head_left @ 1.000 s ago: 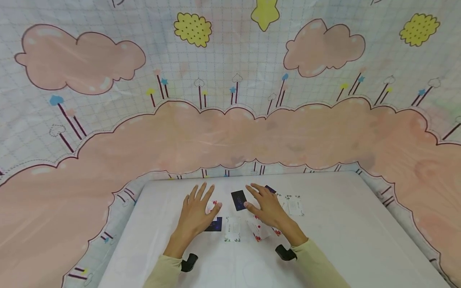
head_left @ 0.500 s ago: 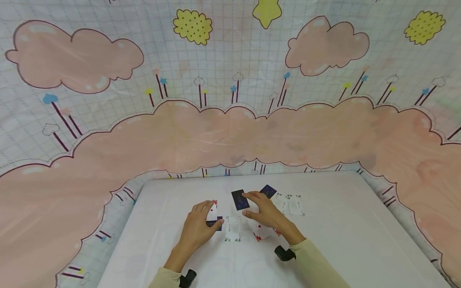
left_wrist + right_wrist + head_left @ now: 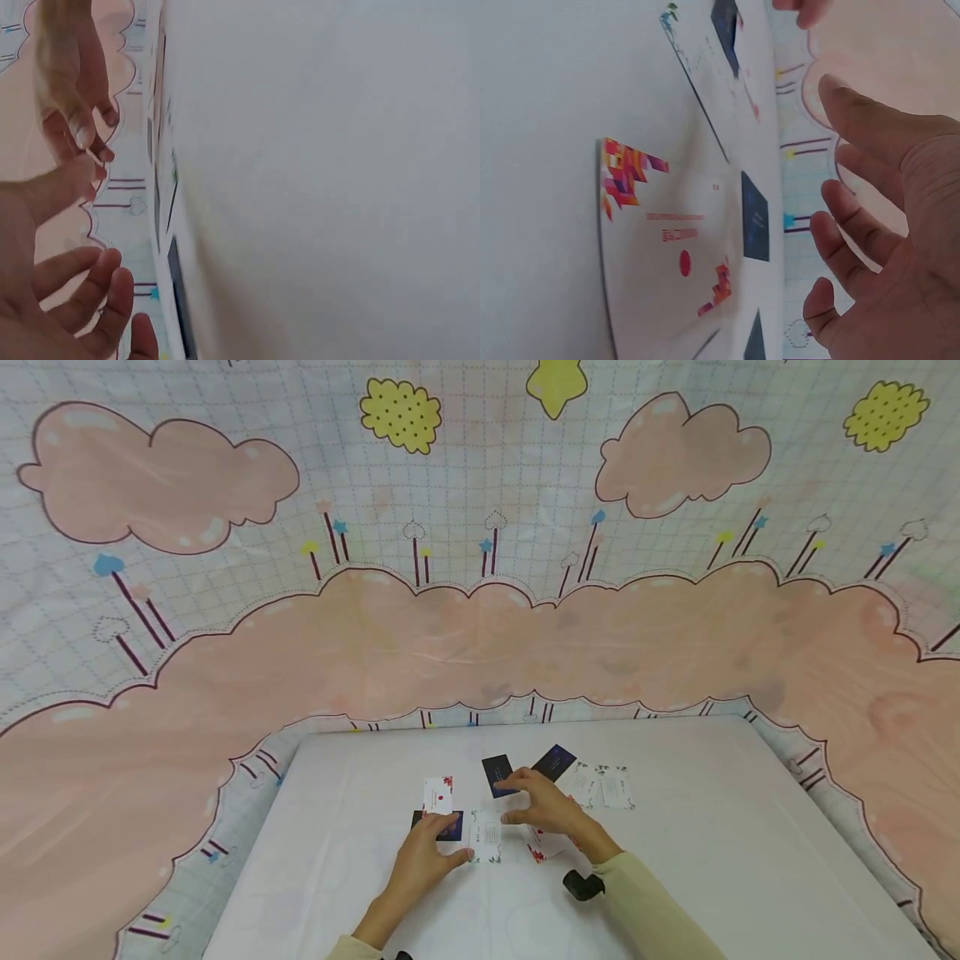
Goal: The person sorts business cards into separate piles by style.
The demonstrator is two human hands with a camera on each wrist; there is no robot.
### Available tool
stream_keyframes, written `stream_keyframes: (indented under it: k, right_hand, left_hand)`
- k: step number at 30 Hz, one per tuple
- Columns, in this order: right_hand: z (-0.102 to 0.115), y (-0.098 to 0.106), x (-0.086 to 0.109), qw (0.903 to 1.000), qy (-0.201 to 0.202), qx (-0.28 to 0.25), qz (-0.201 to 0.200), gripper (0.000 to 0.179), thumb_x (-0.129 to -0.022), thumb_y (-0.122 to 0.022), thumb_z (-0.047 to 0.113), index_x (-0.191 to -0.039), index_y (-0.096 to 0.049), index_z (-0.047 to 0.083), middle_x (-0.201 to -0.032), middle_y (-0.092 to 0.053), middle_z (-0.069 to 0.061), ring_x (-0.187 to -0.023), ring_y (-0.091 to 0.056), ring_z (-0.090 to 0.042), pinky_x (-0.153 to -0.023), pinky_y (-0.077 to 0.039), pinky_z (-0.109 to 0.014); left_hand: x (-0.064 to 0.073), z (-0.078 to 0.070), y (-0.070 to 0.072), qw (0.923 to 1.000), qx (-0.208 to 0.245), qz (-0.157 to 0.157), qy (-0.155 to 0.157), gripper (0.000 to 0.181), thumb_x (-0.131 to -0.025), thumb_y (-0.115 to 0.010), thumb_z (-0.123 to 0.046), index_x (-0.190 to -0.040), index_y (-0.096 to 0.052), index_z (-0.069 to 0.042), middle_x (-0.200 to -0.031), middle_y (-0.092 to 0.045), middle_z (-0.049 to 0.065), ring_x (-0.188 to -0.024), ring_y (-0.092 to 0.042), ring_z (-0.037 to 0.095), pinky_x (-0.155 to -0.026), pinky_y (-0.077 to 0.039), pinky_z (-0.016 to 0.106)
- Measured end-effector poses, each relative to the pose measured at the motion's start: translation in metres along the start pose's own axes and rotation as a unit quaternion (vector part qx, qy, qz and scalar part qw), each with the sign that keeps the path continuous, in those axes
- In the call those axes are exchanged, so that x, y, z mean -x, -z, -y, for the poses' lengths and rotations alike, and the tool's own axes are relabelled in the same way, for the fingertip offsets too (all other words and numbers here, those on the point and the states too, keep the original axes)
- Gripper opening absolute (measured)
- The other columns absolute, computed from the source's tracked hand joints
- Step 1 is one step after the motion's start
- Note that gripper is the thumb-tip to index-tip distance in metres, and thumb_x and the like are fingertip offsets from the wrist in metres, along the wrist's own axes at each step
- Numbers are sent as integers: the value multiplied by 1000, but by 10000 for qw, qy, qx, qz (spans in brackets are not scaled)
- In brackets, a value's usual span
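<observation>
Cards (image 3: pixel 486 837) on white table (image 3: pixel 697 835), some overlapping; 2 hands (image 3: pixel 423 860) (image 3: pixel 551 806) above.

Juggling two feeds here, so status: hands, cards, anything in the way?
Left hand: grip empty, above table. Right hand: grip empty, fingers bent. Cards: spread out, some overlapping. Both hands partly hide cards in head view.

The head view looks forward and down from farther off over the white table (image 3: pixel 750 843); both wrist views, close and turned sideways, skim its surface, sharing the patterned backdrop (image 3: pixel 480 643) and, seemingly, some cards (image 3: pixel 667 247).
</observation>
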State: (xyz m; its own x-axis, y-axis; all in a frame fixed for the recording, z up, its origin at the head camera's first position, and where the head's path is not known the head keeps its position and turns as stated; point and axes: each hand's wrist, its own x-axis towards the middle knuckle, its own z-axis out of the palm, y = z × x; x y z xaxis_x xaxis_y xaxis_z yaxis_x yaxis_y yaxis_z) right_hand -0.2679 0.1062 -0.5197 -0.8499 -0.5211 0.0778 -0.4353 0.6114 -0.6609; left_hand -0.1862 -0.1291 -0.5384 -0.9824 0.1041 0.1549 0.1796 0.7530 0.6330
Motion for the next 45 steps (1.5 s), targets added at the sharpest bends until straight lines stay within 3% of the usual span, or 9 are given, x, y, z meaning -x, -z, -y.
stream_keyframes:
  k: [6, 12, 24, 31, 45]
  right_hand:
    - [-7, -10, -4, 9999, 123, -14, -6, 48, -78, -82, 22, -122, -69, 11, -115, -62, -8, -109, -56, -25, -97, -46, -46]
    - [-13, -18, -6, 9999, 109, 98, 61, 45, -76, -84, 21, -119, -71, 13, -109, -61, -4, -101, -55, -20, -90, -46, -37]
    - [-14, -23, -8, 9975, -140, 669, 169, 45, -73, -85, 27, -114, -74, 17, -99, -61, 2, -97, -55, -18, -90, -38, -45]
    - [-17, -28, -8, 9975, -336, 589, 194, 40, -73, -85, 26, -111, -75, 21, -99, -61, 5, -96, -54, -15, -89, -36, -41]
    - [-13, -31, -3, 9977, -203, 634, 100, 32, -71, -85, 21, -102, -76, 19, -97, -63, 5, -96, -56, -17, -91, -38, -46]
  left_hand:
    - [8, 0, -13, 9993, 228, -184, 230, 50, -69, -87, -24, -111, -71, -4, -89, -65, -3, -82, -58, 11, -69, -47, 24]
    - [12, -2, -20, 9985, 305, -211, 410, 45, -67, -87, -18, -106, -73, -2, -81, -59, -4, -73, -48, 5, -60, -38, 19]
    - [10, -2, -20, 9984, 99, -77, 555, 39, -67, -87, -17, -103, -76, -3, -74, -56, -4, -64, -42, 5, -57, -33, 20]
    - [9, -1, -23, 9984, 0, -45, 560, 39, -68, -86, -18, -103, -76, -5, -72, -55, -5, -62, -41, 6, -57, -32, 20]
    - [15, -8, -25, 9980, -133, -280, 555, 35, -67, -86, -17, -99, -76, -8, -69, -56, -8, -61, -42, 5, -60, -30, 23]
